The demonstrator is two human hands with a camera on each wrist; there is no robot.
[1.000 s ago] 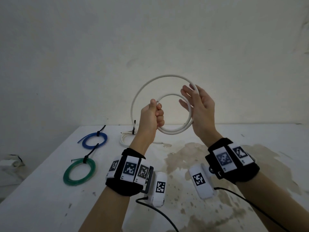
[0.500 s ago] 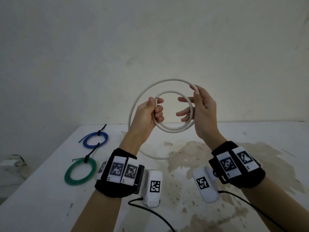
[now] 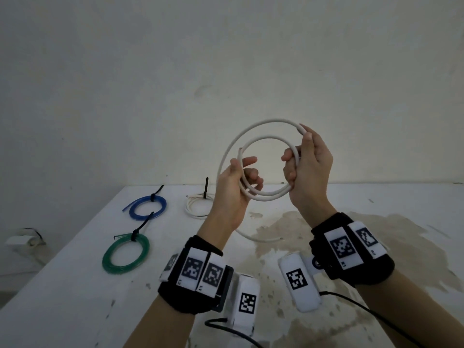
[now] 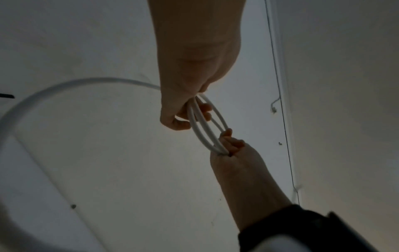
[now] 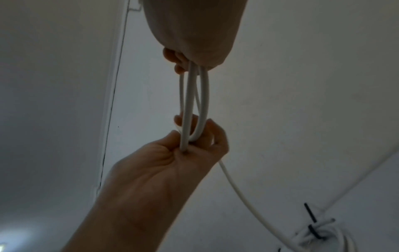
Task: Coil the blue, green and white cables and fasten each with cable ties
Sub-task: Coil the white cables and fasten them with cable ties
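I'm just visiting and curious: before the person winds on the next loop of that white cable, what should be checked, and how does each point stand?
1. Left hand holds the white cable loops: ok.
2. Right hand holds the opposite side: ok.
3. Loops match in width: not ok, one is wider.
4. Loose tail still to wind, lying on the table: ok.
5. Spare tie within reach: cannot tell.
6. Blue coil and green coil tied: ok.

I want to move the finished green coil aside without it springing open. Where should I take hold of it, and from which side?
Pinch the green coil at the black cable tie on its far rim, coming from above. There the loops are bound together, and the coil lies flat on the table, so that point probably keeps the turns from spreading. The tie's tail points toward the blue coil.
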